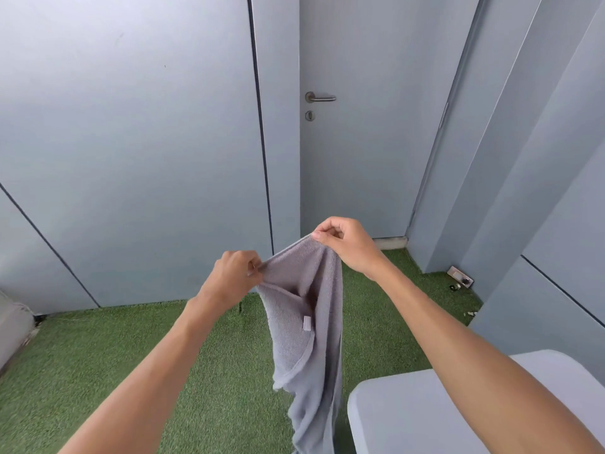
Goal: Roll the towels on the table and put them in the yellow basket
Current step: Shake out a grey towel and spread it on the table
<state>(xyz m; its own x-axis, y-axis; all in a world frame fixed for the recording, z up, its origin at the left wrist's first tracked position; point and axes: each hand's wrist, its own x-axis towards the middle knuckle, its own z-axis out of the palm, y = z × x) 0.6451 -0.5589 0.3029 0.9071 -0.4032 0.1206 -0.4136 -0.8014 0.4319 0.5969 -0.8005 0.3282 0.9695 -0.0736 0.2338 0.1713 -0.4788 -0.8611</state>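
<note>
A grey towel (306, 339) hangs in the air in front of me, its lower end dropping out of the bottom of the frame. My left hand (234, 276) pinches one top corner. My right hand (347, 245) pinches the other top corner, a little higher and further away. The top edge sags between the two hands and a small label shows on the cloth. The corner of a white table (393, 414) is at the lower right, under my right forearm. No yellow basket is in view.
Green artificial turf (131, 355) covers the floor. Grey wall panels and a grey door with a metal handle (320, 97) stand ahead. A small device (461, 276) lies on the turf at the right wall. A grey cushion edge (13, 326) shows at far left.
</note>
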